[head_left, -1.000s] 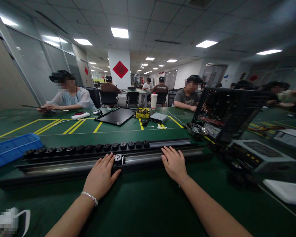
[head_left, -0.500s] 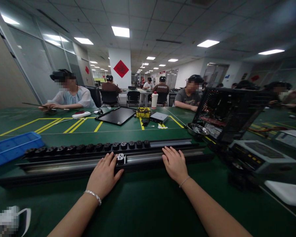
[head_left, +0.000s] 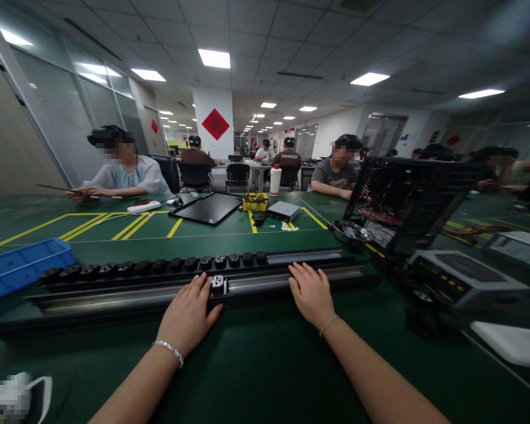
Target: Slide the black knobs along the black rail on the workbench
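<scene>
Two long dark rails lie across the green table in front of me. The near rail (head_left: 265,284) carries one small black-and-white slider block (head_left: 217,284). My left hand (head_left: 189,317) lies flat on this rail, fingers stretched out, its fingertips touching the block's left side. My right hand (head_left: 311,294) rests flat on the same rail further right, fingers spread and holding nothing. The far rail (head_left: 304,257) holds a row of several black blocks (head_left: 159,265) along its left half.
A blue bin (head_left: 22,266) sits at the left. An open computer case (head_left: 401,200), a metal bowl (head_left: 352,231) and grey boxes (head_left: 461,281) stand at the right. A black panel (head_left: 212,207) and yellow box (head_left: 255,201) lie beyond. Other people sit across the table.
My left hand has slid a little to the right along the near rail, and the slider block has moved right with it. My right hand has stayed in place.
</scene>
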Demonstrator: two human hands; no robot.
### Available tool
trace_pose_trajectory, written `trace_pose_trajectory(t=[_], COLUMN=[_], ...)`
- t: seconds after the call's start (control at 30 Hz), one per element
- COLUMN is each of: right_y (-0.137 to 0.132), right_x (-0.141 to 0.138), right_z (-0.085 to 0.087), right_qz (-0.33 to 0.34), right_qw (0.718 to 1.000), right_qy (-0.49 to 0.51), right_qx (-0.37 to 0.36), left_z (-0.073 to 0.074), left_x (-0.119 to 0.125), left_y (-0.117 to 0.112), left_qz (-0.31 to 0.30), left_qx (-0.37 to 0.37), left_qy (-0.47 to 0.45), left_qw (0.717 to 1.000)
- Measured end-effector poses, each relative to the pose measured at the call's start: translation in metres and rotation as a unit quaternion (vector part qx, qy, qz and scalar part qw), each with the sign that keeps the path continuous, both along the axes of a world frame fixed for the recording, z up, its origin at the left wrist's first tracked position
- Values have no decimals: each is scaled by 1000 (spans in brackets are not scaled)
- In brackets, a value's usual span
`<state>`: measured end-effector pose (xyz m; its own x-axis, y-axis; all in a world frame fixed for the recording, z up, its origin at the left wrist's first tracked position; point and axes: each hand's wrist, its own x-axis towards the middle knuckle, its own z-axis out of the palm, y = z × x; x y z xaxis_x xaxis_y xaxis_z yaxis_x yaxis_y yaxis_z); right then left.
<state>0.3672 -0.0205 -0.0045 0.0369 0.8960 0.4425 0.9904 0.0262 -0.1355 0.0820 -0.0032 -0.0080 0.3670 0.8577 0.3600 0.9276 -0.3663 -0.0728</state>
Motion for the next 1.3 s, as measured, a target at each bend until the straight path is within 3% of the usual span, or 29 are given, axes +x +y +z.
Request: trace_pose_trajectory(t=[0.47,1.3], right_y=[0,-1], right_x=[-1,-2], right_z=[0,0], right_qz=[5,7], right_qw=[1000,1000], right_qy=[9,19], right_qx=[2,10], left_z=[0,3], left_x=[0,7], left_y=[2,0], left_qz=[-19,1], left_qx=[-9,-18], left_qy=[9,10], left_qw=[1000,1000])
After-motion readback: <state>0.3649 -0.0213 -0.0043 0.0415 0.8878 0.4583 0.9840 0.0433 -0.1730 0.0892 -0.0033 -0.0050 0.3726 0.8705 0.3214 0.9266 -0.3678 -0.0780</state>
